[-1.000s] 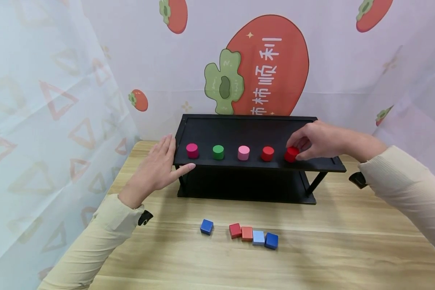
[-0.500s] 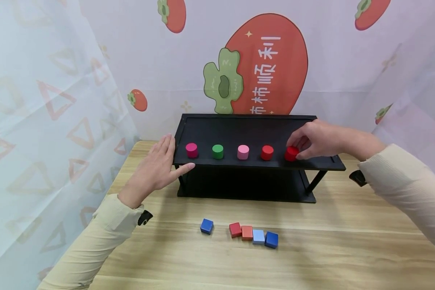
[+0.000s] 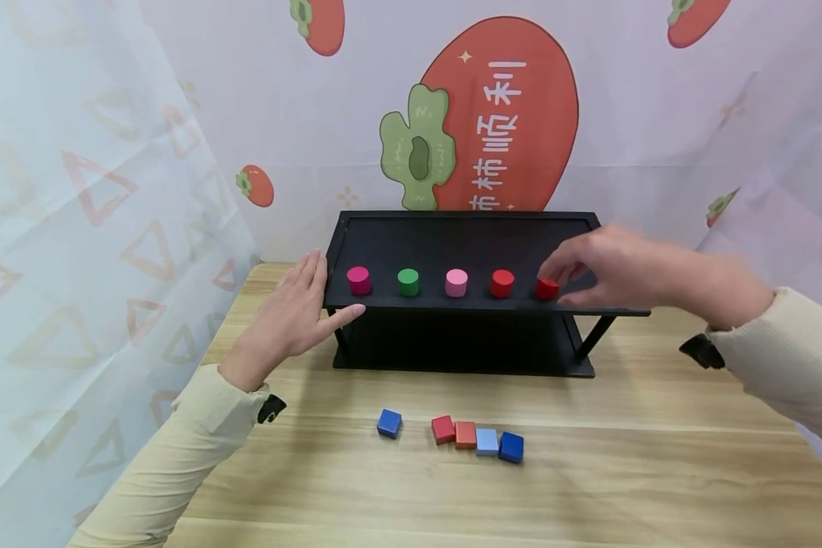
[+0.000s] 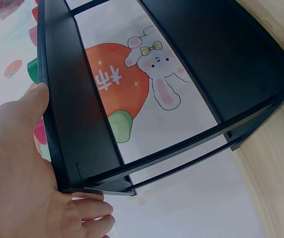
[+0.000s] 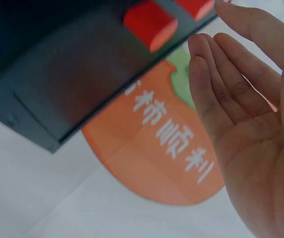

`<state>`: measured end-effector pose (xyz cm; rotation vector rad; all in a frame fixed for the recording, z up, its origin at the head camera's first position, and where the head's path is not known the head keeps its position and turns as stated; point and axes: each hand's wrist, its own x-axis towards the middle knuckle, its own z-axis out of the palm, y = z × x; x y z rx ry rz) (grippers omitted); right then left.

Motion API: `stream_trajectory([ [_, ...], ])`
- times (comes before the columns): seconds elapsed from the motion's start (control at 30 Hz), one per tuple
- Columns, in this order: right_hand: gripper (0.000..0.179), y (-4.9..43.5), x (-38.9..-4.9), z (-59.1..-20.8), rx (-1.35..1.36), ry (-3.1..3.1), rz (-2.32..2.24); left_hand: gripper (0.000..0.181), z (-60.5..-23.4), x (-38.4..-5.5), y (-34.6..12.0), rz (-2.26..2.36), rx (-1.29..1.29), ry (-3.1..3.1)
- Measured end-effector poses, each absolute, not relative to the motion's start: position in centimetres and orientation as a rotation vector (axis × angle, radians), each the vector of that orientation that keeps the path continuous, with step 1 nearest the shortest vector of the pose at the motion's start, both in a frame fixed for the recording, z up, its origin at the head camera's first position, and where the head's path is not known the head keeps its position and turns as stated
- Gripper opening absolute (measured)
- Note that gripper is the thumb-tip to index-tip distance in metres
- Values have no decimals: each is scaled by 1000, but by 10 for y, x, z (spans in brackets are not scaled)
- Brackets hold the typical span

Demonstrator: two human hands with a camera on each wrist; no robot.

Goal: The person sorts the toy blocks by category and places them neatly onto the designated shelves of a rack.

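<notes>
A black two-level rack [image 3: 466, 242] carries a row of cylinders along its top's front: a magenta one [image 3: 359, 282], a green one [image 3: 408, 283], a pink one [image 3: 456, 283], a red one [image 3: 501, 284] and, at the right end, another red cylinder [image 3: 546, 290]. My right hand [image 3: 613, 266] hovers by that last cylinder, partly covering it. In the right wrist view its fingers [image 5: 201, 82] are apart from the red cylinder [image 5: 149, 25]. Straight fingers of my left hand [image 3: 288, 316] rest along the rack's left end, the thumb at its front edge; the left wrist view shows that thumb [image 4: 35, 101] touching the edge.
On the wooden table [image 3: 356, 495] before the rack lie a blue cube [image 3: 389, 423] and a row of touching cubes: dark red [image 3: 443, 429], orange-red [image 3: 465, 434], light blue [image 3: 487, 441] and dark blue [image 3: 511, 447]. Printed cloth [image 3: 281, 91] hangs behind and at the sides.
My right hand has let go of the rightmost red cylinder; thumb and fingers have spread, and the wrist has shifted right. The left hand stays on the rack. The head view has tilted slightly.
</notes>
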<state>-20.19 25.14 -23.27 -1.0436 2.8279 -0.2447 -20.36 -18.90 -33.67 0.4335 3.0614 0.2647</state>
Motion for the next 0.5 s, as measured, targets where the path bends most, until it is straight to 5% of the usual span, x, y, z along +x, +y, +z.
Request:
stream_trajectory([
  [0.5,38,230,-155,-316,-1191,2501,-328,113,-335,-202,-188,264,430,3055],
])
